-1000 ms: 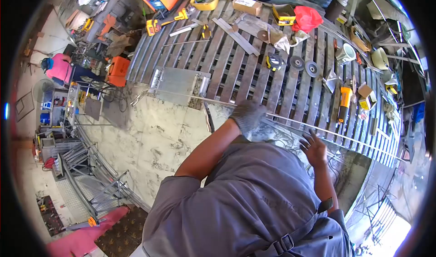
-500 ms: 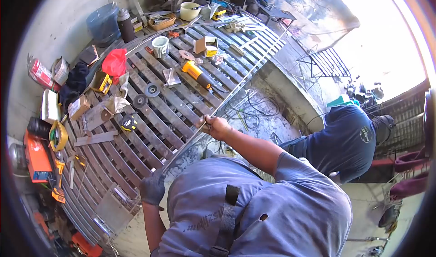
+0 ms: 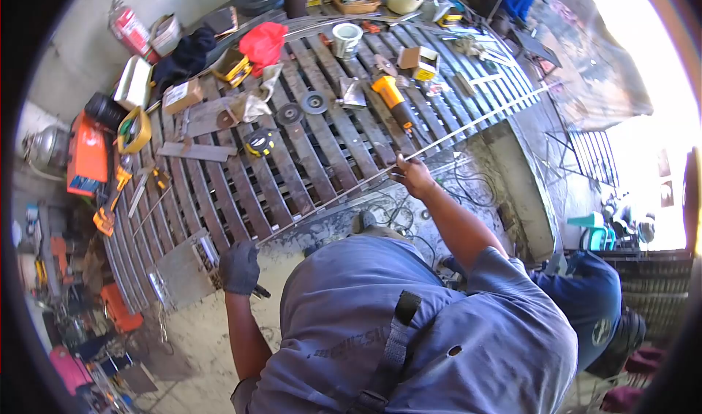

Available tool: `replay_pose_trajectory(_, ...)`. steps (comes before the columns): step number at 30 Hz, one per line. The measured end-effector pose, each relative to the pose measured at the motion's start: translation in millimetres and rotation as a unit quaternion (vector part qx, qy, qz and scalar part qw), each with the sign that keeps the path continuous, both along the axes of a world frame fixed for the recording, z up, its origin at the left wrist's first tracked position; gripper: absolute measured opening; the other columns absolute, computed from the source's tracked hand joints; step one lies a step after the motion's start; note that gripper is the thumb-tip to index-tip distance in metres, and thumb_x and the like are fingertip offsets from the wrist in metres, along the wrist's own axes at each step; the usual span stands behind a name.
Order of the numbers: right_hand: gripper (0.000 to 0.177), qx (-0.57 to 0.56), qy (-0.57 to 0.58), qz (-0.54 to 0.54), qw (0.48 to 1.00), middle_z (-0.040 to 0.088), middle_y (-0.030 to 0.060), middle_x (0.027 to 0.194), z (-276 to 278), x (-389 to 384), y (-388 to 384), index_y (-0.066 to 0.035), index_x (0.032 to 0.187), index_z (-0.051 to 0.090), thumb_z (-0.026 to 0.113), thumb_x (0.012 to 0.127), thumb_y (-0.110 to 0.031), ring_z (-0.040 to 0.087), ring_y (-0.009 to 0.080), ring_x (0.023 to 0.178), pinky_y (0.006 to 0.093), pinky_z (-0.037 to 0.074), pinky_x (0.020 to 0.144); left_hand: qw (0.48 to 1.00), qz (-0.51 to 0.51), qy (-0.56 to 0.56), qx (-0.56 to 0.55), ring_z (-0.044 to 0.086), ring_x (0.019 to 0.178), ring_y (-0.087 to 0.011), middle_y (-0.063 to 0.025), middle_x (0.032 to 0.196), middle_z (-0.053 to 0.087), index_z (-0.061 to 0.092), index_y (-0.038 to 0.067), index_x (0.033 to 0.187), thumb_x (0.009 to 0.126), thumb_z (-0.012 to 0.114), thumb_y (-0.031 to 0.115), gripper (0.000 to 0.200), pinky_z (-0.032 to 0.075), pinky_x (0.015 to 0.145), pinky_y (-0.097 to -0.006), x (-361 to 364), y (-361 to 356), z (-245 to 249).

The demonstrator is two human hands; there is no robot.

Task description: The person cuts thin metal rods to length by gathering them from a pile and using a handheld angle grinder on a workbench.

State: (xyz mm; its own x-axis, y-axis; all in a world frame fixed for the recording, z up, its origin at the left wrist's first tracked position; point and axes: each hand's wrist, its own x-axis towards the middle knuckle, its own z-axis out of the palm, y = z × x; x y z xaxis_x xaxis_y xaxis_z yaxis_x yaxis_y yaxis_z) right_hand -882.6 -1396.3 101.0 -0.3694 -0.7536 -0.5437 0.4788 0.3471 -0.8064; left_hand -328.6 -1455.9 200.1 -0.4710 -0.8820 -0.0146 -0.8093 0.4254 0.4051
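A long thin metal rod [image 3: 468, 127] runs slantwise along the near edge of the slatted metal table [image 3: 252, 202]. My bare right hand [image 3: 414, 177] is closed round it near its middle. At the rod's lower left end is my gloved left hand [image 3: 239, 268], closed, with the tip of a dark object [image 3: 260, 291] poking out below it; the glove hides most of that object. Beyond my right hand lies a yellow and black power tool [image 3: 393, 103]. Two grinding discs [image 3: 314, 103] and a tape measure [image 3: 260, 142] rest on the slats.
A co-worker in dark blue [image 3: 589, 297] is bent over at the right. Cables [image 3: 468, 187] lie on the floor past the table edge. An orange machine [image 3: 89, 154], a flat metal bar [image 3: 197, 152], an open cardboard box [image 3: 419, 62] and a white bucket [image 3: 346, 40] stand or lie around.
The view has turned, so the table and tools appear shifted right and the co-worker lower. My right hand appears higher and farther right, still on the rod; my left hand stays near the rod's end.
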Motion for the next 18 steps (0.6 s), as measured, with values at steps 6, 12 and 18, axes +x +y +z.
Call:
replay_pose_trajectory(6, 0.098, -0.015, 0.708, 0.265, 0.654, 0.050, 0.0270, 0.150, 41, -3, 2, -0.006, 0.163, 0.031, 0.086, 0.085, -0.028, 0.051, 0.0457, 0.134, 0.0594, 0.044, 0.109, 0.999, 0.003, 0.003, -0.033, 0.070, 0.093, -0.0426, -0.0177, 0.096, 0.072, 0.069, 0.010, 0.098, 0.096, 0.064, 0.020, 0.012, 0.053, 0.078, -0.0556, -51, -11, 35)
replay_pose_trajectory(12, 0.082, 0.093, 0.732, 0.152, 0.657, 0.059, 0.0271, 0.132, 41, -52, -110, -0.002, 0.151, 0.041, 0.077, 0.086, -0.038, 0.059, 0.0483, 0.122, 0.0587, 0.049, 0.102, 0.997, -0.013, -0.006, -0.073, 0.068, 0.085, -0.0435, -0.0189, 0.088, 0.070, 0.068, 0.010, 0.096, 0.094, 0.064, 0.021, 0.012, 0.052, 0.072, -0.0563, -93, -29, 66)
replay_pose_trajectory(18, 0.090, 0.193, 0.706, 0.141, 0.667, 0.056, 0.0267, 0.144, 17, -78, -158, -0.002, 0.152, 0.041, 0.080, 0.088, -0.052, 0.057, 0.0465, 0.133, 0.0584, 0.049, 0.110, 0.997, 0.001, -0.072, -0.026, 0.071, 0.089, -0.0392, -0.0152, 0.091, 0.072, 0.071, 0.012, 0.096, 0.091, 0.065, 0.020, 0.011, 0.055, 0.078, -0.0535, -120, -38, 72)
